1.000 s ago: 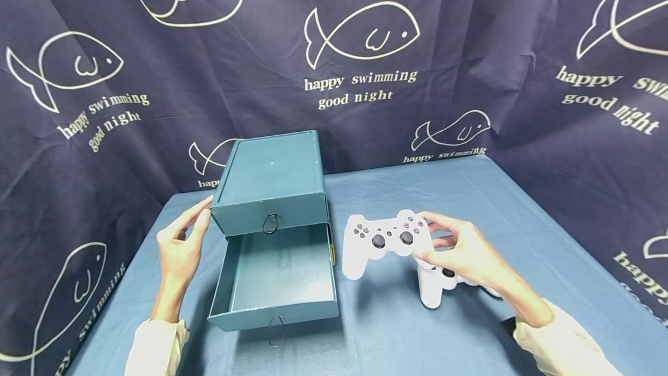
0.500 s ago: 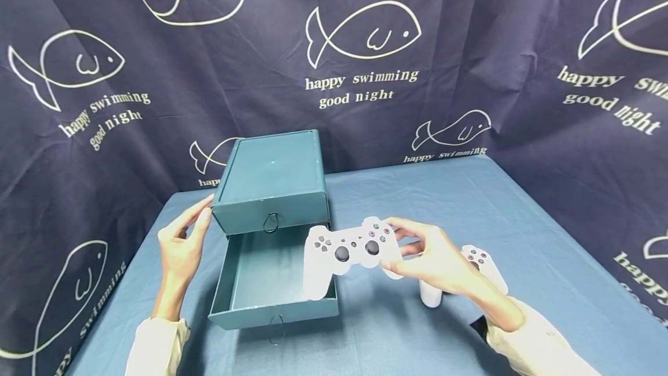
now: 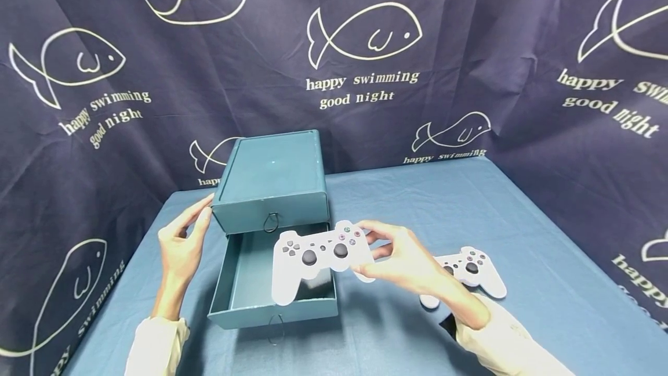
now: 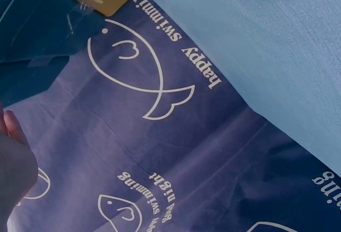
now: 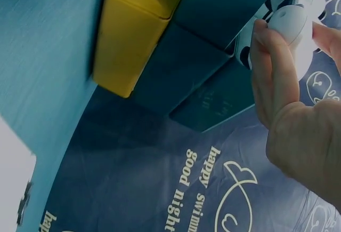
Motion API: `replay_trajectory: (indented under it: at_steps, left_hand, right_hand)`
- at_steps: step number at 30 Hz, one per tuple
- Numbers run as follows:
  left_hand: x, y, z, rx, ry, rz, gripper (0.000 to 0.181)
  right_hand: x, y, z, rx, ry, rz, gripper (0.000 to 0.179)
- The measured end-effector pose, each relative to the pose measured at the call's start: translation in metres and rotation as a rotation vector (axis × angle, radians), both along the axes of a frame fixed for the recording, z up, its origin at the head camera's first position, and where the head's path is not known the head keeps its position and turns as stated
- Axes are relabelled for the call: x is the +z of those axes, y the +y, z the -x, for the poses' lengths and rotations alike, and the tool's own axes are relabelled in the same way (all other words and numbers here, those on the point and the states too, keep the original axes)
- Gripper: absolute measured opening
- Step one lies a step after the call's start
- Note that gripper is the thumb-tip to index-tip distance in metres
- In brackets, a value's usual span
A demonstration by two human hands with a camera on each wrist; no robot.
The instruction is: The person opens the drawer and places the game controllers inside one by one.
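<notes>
A white game controller (image 3: pixel 318 257) is held by its right-hand grip in my right hand (image 3: pixel 402 254), over the pulled-out lower drawer (image 3: pixel 271 313). Its face with two dark sticks points up towards the head camera. In the right wrist view, the fingers (image 5: pixel 282 66) curl round that grip. My left hand (image 3: pixel 180 242) rests its fairly straight fingers and thumb against the front left edge of the teal drawer cabinet (image 3: pixel 271 167). Only part of the left hand shows at the edge of the left wrist view. Above the lower drawer, the upper drawer (image 3: pixel 305 210) is closed.
A second white game controller (image 3: pixel 490 274) lies on the blue cloth (image 3: pixel 396 190) to the right, partly behind the right forearm. Low on the cabinet's right side is a yellow part (image 5: pixel 130 40). A dark fish-print curtain (image 3: pixel 360 126) hangs behind and at both sides.
My right hand has carried the game controller leftwards, from beside the cabinet to over the lower drawer. More of the second controller shows now. The left hand has stayed at the cabinet edge.
</notes>
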State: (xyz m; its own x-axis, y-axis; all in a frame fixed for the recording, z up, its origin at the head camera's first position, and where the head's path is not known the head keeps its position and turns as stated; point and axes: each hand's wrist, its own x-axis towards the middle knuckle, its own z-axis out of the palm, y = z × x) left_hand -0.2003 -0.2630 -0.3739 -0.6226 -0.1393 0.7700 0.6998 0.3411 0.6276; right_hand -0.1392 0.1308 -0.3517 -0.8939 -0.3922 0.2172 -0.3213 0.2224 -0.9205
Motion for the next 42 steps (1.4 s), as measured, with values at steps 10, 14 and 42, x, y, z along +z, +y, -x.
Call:
replay_trajectory:
  at_steps: [10,14,42]
  left_hand:
    - [-0.001,-0.002,-0.001,0.014,-0.026,0.015,0.027]
    - [-0.001,-0.002,-0.001,0.013,-0.035,0.007,0.027]
    - [0.001,0.002,-0.002,0.007,-0.021,-0.018,0.03]
  right_hand:
    - [0.004,-0.017,-0.002,-0.024,-0.009,-0.056,0.063]
    - [0.007,-0.024,-0.001,-0.031,-0.006,-0.063,0.064]
    - [0.024,-0.056,0.001,-0.015,0.061,-0.168,0.053]
